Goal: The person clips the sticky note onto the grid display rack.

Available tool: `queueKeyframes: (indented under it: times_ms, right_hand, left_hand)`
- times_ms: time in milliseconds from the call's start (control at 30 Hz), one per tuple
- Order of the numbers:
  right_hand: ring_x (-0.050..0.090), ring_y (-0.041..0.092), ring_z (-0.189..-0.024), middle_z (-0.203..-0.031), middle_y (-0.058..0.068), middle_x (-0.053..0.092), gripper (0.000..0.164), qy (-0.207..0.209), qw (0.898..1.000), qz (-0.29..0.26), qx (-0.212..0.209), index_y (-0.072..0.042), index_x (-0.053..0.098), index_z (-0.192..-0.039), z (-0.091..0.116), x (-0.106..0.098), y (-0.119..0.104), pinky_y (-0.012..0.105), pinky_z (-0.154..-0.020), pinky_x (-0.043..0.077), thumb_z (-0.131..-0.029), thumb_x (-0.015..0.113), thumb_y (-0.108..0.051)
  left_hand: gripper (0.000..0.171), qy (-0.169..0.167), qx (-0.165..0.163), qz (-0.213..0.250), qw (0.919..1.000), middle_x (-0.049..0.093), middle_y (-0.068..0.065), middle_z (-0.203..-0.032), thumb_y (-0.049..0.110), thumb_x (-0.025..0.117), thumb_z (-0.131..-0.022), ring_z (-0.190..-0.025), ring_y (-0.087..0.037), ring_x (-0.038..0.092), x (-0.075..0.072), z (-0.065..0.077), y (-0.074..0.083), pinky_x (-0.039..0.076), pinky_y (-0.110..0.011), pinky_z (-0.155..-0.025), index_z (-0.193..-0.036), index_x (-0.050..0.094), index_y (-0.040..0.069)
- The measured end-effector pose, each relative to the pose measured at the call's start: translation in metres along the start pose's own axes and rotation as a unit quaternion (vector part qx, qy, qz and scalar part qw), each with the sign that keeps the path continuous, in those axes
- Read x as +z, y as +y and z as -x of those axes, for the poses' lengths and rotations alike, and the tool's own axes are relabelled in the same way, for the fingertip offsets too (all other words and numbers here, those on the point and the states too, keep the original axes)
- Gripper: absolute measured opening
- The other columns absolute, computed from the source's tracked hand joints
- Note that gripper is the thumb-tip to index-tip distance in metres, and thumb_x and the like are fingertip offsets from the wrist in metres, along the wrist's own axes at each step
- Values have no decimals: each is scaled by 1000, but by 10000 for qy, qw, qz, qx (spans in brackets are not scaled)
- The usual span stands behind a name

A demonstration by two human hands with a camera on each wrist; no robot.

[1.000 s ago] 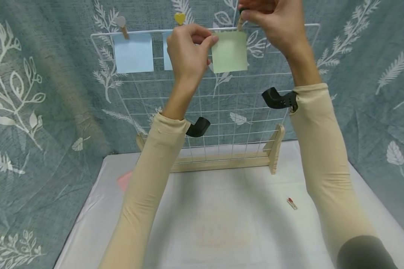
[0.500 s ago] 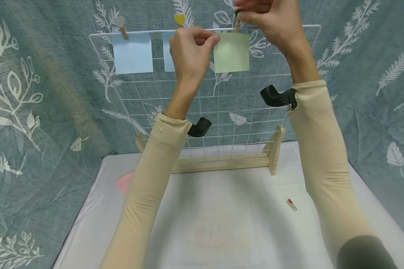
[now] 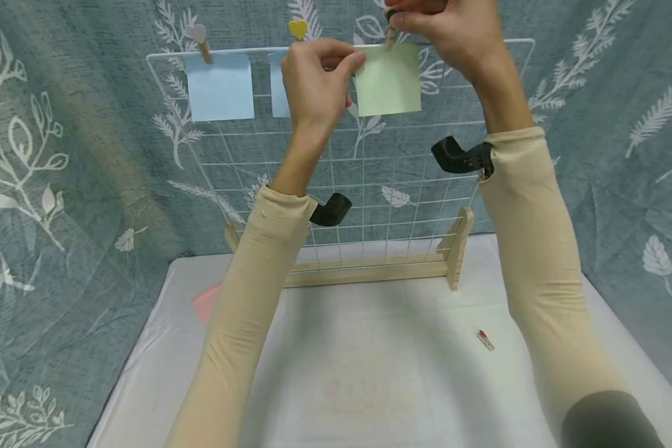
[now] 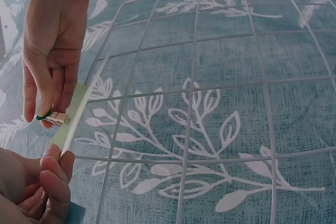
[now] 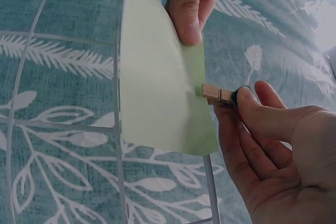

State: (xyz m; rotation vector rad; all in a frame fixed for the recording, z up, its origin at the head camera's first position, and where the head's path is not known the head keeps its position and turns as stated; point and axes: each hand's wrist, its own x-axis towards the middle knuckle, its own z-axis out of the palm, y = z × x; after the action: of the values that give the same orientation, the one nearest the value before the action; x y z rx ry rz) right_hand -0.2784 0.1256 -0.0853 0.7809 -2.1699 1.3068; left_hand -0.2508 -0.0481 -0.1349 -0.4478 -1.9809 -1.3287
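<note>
My left hand (image 3: 316,84) pinches the left top corner of a green paper square (image 3: 389,81) between thumb and fingers, against the top bar of a white wire grid (image 3: 364,185). In my right hand (image 3: 462,34) is a small wooden clothespin (image 5: 212,93) with a dark green end, pinched between thumb and fingertips. Its tip is right at the paper's top edge in the right wrist view. Left of my hands hang two blue paper squares: one (image 3: 219,87) under a clothespin with a white heart (image 3: 196,33), the other (image 3: 279,84) below a yellow heart (image 3: 298,29), partly hidden by my left hand.
The grid stands in a wooden base (image 3: 369,272) on a white-covered table (image 3: 358,348). A red-topped clothespin (image 3: 485,340) lies at the right. Pink paper (image 3: 206,303) shows beside my left sleeve. A leaf-patterned teal curtain (image 3: 89,186) surrounds the table.
The clothespin in my right hand has shifted slightly left along the paper's top edge. The green paper's right side has swung a little right and up. My left hand keeps its pinch.
</note>
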Motion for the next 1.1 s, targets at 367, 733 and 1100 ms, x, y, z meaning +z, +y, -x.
queueKeyframes:
  times_ms: [367,733,1100]
  right_hand:
    - [64,15,-110,-120,14,66,29,-28,9997,199,-104,0,64,-123,-1,1,5,25,-103,49,-93,63,0]
    - [66,13,-102,-109,7,69,23,-14,9977,393,-543,0,67,-116,2,1,13,26,-98,53,-93,64,0]
    - [63,17,-113,-125,13,65,36,-7,9996,171,-210,0,62,-127,6,0,12,25,-102,50,-91,69,-6]
  left_hand:
    - [17,-52,-17,41,10000,74,-14,-90,14,69,-92,-38,-9,46,2,-2,-1,42,-19,-41,-96,76,-1]
    - [16,106,-73,124,9998,75,-12,-88,14,70,-92,-38,-9,47,8,-3,-3,42,-19,-41,-96,77,0]
    - [16,313,-86,464,9984,75,-13,-88,15,72,-90,-38,-7,49,9,-1,-6,43,-18,-38,-96,77,1]
